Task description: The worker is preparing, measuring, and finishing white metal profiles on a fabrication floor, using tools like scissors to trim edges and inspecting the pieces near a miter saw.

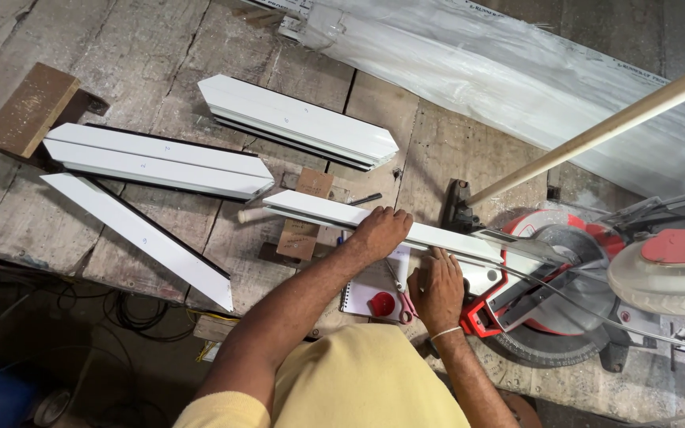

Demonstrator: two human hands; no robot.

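Left hand (380, 231) presses flat on the strip (374, 222); right hand (438, 285) steadies it near the saw (564, 277). Close fingers risk the blade; the strip could shift.

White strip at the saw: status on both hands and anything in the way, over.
Left hand pressing down on white strip. Right hand flat beside saw, at the strip's edge. Notebook and scissors under the hands.

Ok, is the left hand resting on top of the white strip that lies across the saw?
Yes, the left hand lies palm down on the white strip, while the right hand sits just beside it near the saw.
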